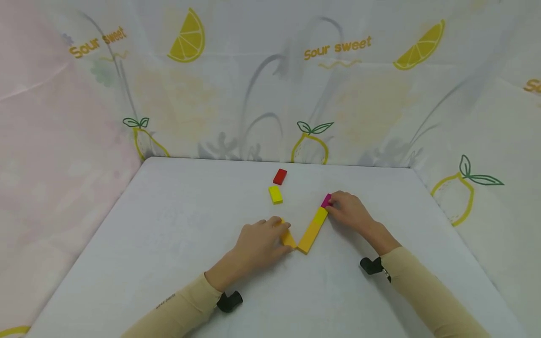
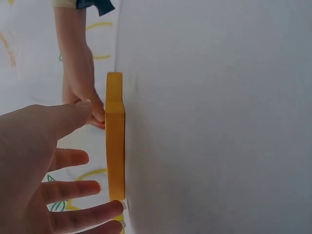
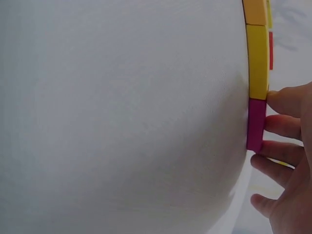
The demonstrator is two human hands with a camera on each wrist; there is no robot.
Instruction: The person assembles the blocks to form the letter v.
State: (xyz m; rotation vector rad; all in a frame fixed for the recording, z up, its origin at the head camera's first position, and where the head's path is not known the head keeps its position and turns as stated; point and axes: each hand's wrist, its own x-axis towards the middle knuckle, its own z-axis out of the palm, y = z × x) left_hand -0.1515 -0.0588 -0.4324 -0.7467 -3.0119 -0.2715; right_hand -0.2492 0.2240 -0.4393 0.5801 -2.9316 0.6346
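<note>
I see lemon-printed cloth (image 1: pixel 236 94) beyond the far edge of the white table (image 1: pixel 169 211) and pink cloth (image 1: pixel 50 131) beyond its left edge.

We see muted, greyish, mostly even light over the matte white tabletop (image 1: pixel 190 206), and soft shadows beneath the two beige-sleeved forearms (image 1: pixel 427 291) suggest light from above. The white cloth backdrop printed with yellow lemons (image 1: pixel 224 94) looks subdued in the head view. In our right wrist view a broad, blurry-edged shadow darkens the tabletop, and lens distortion bows its edge beside the magenta rectangular block (image 3: pixel 256 124). Our left wrist view is dim too, its background slightly soft behind the orange rectangular block (image 2: pixel 115 151).
</note>
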